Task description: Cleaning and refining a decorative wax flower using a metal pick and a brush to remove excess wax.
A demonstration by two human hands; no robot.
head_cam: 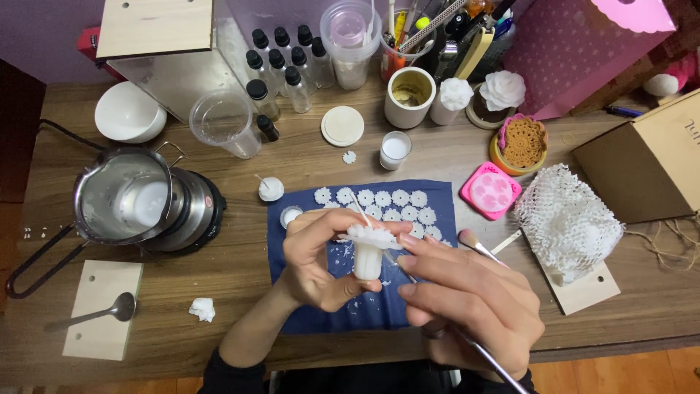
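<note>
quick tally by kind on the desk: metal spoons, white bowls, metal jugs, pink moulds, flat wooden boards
metal spoon: 1
white bowl: 1
metal jug: 1
pink mould: 1
flat wooden boards: 2
total: 6

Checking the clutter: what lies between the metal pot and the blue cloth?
In the head view, a small white wax piece with a wick sits between the metal pot and the blue cloth.

A worn wooden table point(306, 157) stands before a purple wall point(44, 36).
</note>
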